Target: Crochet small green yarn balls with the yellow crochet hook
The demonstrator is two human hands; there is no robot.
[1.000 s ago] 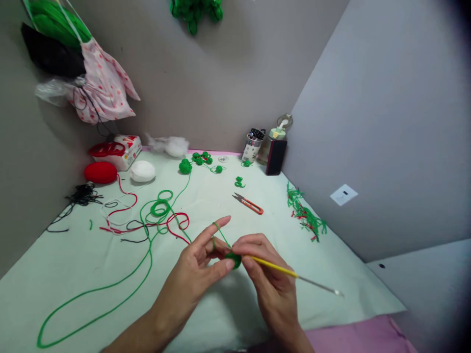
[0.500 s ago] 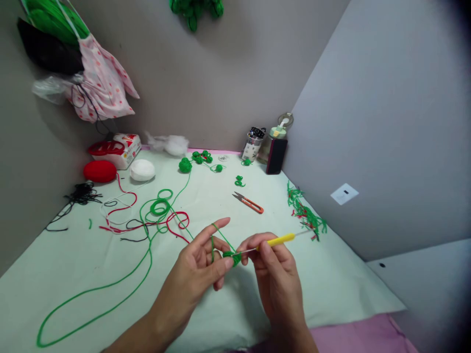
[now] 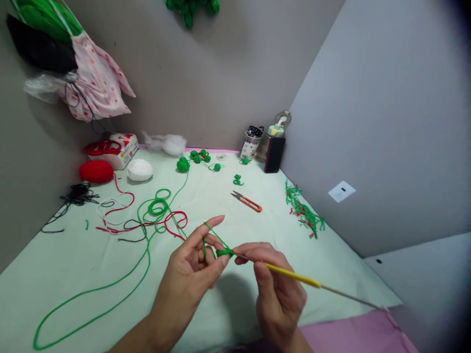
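Between thumb and fingers, my left hand pinches a small green crochet piece. Green yarn loops over the raised left index finger and runs down to the piece. My right hand grips a crochet hook with a yellow handle and metal shafts at both ends. The near tip of the hook meets the edge of the green piece; whether it passes through a stitch I cannot tell. The hook's other end points down to the right.
Orange thread snips lie beyond my hands. Green yarn scraps are heaped at right. Red and white yarn balls sit back left, near loose strands. A phone leans on a bottle by the wall.
My right hand has turned, so the hook's far end has swung from pointing slightly up to pointing down to the right. My left hand keeps its pinch on the green piece.
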